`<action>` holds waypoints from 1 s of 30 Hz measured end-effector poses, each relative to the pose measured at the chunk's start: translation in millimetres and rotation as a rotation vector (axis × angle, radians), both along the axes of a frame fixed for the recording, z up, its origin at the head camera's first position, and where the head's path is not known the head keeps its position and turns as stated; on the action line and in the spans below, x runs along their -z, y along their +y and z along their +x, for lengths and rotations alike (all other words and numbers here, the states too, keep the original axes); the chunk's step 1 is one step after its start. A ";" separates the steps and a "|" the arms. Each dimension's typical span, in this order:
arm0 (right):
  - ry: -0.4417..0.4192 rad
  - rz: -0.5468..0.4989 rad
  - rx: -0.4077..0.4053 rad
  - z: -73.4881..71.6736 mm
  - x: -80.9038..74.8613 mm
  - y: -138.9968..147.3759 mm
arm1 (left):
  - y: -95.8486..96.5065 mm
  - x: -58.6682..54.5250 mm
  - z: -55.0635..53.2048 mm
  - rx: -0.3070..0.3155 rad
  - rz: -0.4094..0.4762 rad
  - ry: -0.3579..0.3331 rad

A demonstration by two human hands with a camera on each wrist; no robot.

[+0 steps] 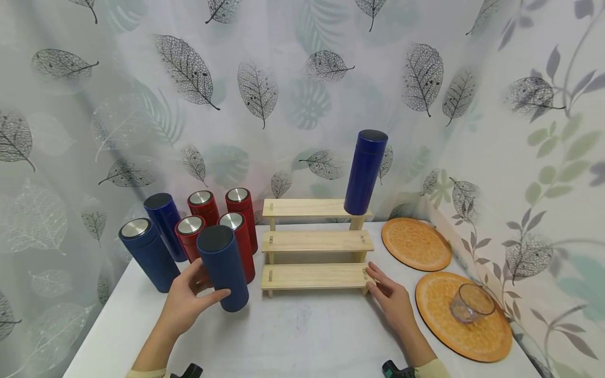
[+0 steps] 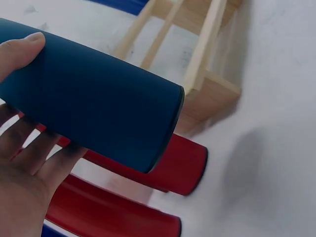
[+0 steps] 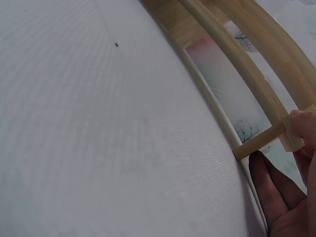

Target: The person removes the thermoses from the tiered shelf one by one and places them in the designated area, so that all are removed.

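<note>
My left hand (image 1: pixel 191 296) holds a dark blue flask (image 1: pixel 223 268) with a dark top, thumb on one side and fingers round the other. In the left wrist view the flask's (image 2: pixel 94 98) base is off the table, with its shadow lying apart. My right hand (image 1: pixel 388 295) grips the right end of the lowest step of a three-step wooden stand (image 1: pixel 312 275). The right wrist view has the thumb (image 3: pixel 303 123) on the step's end and fingers beside its leg. A brighter blue flask (image 1: pixel 366 170) stands at the right of the top step.
Left of the stand are several red flasks (image 1: pixel 241 199), a blue flask (image 1: pixel 163 220) and a dark blue, silver-topped flask (image 1: pixel 148 252). Two round orange mats (image 1: pixel 416 244) lie at the right, the nearer bearing a clear glass (image 1: pixel 465 307). Leaf-patterned curtains (image 1: pixel 283 94) hang behind the white table (image 1: pixel 302 336).
</note>
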State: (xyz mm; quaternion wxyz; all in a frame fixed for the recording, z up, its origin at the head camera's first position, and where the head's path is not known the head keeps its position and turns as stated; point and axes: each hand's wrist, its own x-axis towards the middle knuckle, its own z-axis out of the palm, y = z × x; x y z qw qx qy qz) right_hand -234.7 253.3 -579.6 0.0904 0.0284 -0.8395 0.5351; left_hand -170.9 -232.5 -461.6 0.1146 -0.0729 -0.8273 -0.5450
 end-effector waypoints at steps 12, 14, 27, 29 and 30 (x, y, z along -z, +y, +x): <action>0.017 -0.002 -0.013 -0.5 0.1 -0.8 | -9.3 28.9 -3.2 0.006 0.022 -0.063; 0.019 -0.004 -0.014 -0.4 -0.4 -0.8 | -10.8 31.6 -4.3 0.017 0.038 -0.070; 0.002 -0.014 0.002 -0.6 0.2 -0.6 | -16.9 49.3 -6.3 0.050 0.086 -0.123; 0.004 -0.013 0.000 -0.6 0.1 -0.6 | -16.6 50.9 -6.5 0.048 0.088 -0.125; 0.004 -0.009 0.000 -0.6 0.2 -0.5 | -16.5 51.7 -6.7 0.049 0.093 -0.126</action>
